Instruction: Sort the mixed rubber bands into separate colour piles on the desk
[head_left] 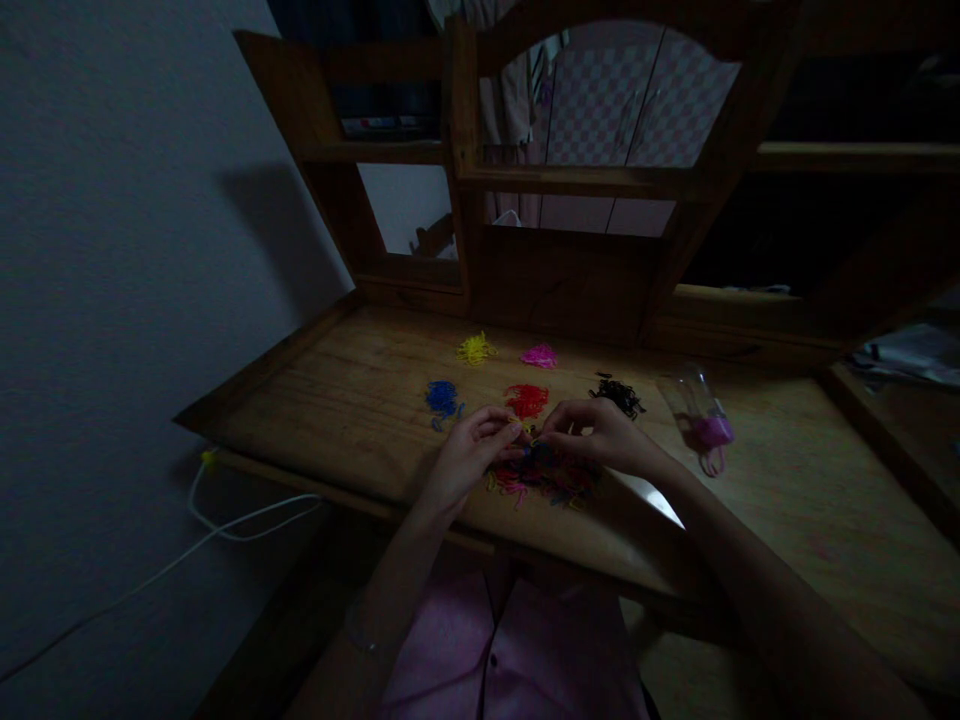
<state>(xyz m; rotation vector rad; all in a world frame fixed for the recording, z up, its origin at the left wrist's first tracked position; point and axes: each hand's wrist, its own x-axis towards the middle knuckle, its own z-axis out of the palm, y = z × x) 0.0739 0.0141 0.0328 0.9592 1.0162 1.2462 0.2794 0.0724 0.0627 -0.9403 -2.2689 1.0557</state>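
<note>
My left hand (pixel 484 437) is closed in a pinch on a few small rubber bands (pixel 527 428), with yellow showing at its fingertips. Close by on the right, my right hand (pixel 596 432) has its thumb and fingertips pressed together at the same small strands; exactly which ones it grips is too dark to see. Below both hands lies a mixed-colour pile of rubber bands (pixel 517 487), partly covered by the fingers. Sorted piles surround it: blue bands (pixel 441 398), red bands (pixel 528 400), yellow bands (pixel 475 348), pink bands (pixel 539 356) and black bands (pixel 616 394).
A clear plastic container (pixel 701 400) with pink at one end lies on the wooden desk (pixel 337 400), right of the black pile. Wooden shelves (pixel 570 180) with a mirror rise behind. A white cable (pixel 247 530) hangs off the left edge.
</note>
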